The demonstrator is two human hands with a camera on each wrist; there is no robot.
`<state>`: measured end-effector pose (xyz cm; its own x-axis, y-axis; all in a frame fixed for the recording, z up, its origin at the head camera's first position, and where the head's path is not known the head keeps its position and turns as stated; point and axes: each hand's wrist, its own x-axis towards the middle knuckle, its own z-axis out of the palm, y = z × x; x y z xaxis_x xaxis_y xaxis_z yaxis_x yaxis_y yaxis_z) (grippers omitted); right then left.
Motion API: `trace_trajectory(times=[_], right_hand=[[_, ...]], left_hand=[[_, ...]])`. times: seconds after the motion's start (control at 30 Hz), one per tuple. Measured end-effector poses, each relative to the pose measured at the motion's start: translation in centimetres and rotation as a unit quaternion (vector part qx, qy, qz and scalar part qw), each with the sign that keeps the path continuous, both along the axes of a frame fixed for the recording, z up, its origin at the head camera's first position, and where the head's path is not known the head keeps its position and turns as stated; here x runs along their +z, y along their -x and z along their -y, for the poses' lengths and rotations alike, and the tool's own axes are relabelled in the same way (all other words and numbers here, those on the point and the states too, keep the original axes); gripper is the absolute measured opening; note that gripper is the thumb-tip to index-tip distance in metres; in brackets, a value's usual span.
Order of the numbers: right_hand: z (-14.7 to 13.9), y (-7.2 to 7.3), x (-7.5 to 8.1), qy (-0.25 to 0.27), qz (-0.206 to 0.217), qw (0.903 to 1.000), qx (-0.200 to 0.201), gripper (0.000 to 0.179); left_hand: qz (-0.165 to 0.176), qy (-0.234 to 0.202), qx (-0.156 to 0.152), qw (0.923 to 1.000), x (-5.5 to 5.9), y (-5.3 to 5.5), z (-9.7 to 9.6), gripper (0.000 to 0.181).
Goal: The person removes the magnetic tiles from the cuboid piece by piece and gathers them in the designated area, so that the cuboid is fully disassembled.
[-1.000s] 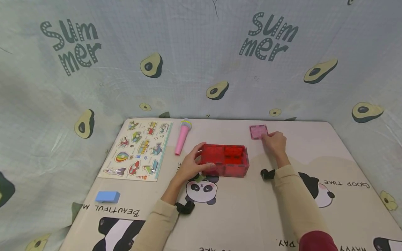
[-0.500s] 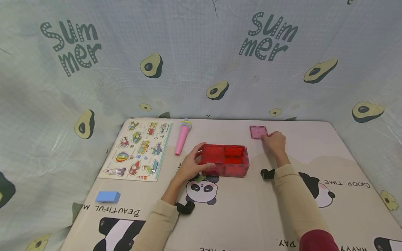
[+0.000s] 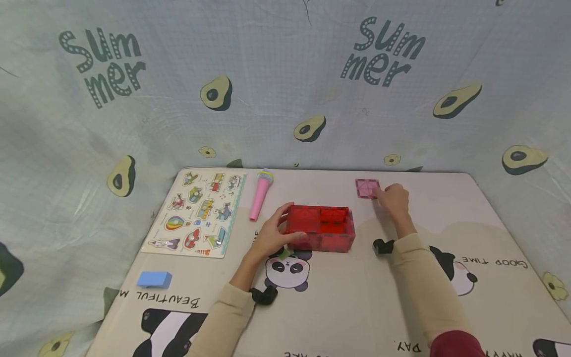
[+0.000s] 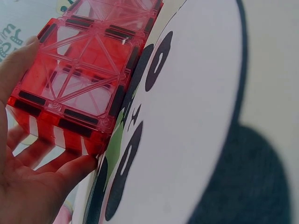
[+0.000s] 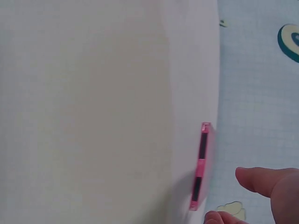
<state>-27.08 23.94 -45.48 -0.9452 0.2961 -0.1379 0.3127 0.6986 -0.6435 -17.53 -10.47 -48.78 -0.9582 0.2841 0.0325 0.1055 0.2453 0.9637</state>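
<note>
In the head view, a red see-through box built of magnetic tiles [image 3: 304,219] stands mid-table, its right part uncovered on top. My left hand [image 3: 271,237] holds its left end, thumb along the near side; the left wrist view shows fingers behind the red magnetic tile wall [image 4: 60,135]. Farther back lies a flat pink magnetic tile [image 3: 367,189], seen edge-on [image 5: 202,165] in the right wrist view. Beside its right edge is my right hand [image 3: 396,203]. In the right wrist view, its thumb [image 5: 259,181] and a fingertip stand apart, with nothing between them.
A pink toy microphone [image 3: 260,196] lies left of the box. Farther left is a picture puzzle board [image 3: 196,213], with a blue block [image 3: 154,279] nearer to me. A printed cloth covers the table [image 3: 339,297], and a patterned curtain [image 3: 276,84] hangs behind it.
My right hand has drawn slightly to the right, off the pink magnetic tile, which stays flat on the table. My left hand and the red box have kept their places.
</note>
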Motion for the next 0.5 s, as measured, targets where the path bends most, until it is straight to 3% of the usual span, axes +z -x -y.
trace_trajectory(times=[0.5], right_hand=[[1.4, -1.4, 2.2, 0.025, -0.034, 0.9989, 0.021, 0.062]], left_hand=[[0.003, -0.003, -0.002, 1.0000, -0.1, 0.0, 0.0, 0.089]])
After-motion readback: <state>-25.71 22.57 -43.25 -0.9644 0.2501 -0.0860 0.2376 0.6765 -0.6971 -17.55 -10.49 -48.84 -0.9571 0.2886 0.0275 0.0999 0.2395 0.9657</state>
